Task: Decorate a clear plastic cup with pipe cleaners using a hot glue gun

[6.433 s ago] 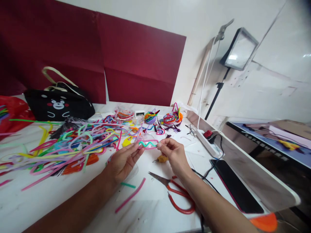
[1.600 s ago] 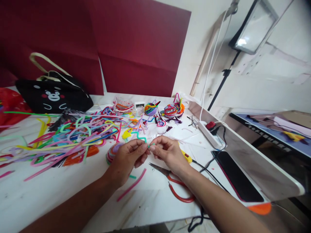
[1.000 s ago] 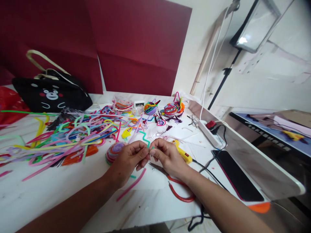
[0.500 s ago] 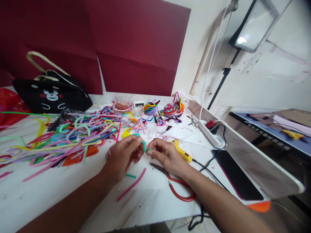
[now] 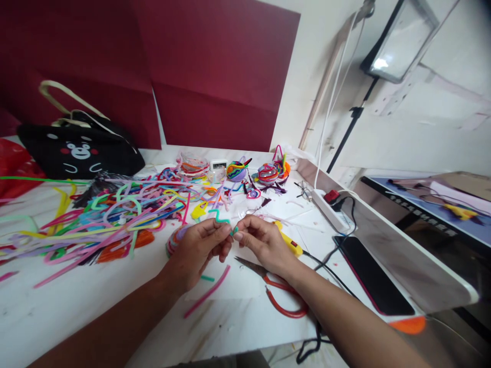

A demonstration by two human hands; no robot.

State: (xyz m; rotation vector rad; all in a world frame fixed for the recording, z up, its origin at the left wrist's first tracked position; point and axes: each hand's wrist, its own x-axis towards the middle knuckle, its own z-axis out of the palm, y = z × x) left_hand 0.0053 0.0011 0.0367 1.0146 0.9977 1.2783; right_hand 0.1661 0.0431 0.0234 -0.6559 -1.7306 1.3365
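A green pipe cleaner (image 5: pixel 219 216) with zigzag bends runs between my fingertips, its bent end sticking up past the left ones. My left hand (image 5: pixel 203 245) pinches it, and my right hand (image 5: pixel 263 243) grips its other end close by, the fingertips nearly touching. Below my right hand lie scissors (image 5: pixel 286 301) with red handles, blades apart. A pink pipe cleaner piece (image 5: pixel 207 292) and a short green piece (image 5: pixel 207 278) rest on the table under my left hand. Partly behind that hand is a striped, wound ball (image 5: pixel 174 241).
Loose pipe cleaners (image 5: pixel 115 214) heap on the left, before a black bag (image 5: pixel 80 151). A yellow glue gun (image 5: pixel 289 241) lies behind my right hand. Decorated balls (image 5: pixel 238 171) stand at the back. Right are a power strip (image 5: pixel 330 210) and a phone (image 5: pixel 374 276).
My hands have come closer together. The left fingers have slid along the green pipe cleaner, and more of its zigzag end now shows above them.
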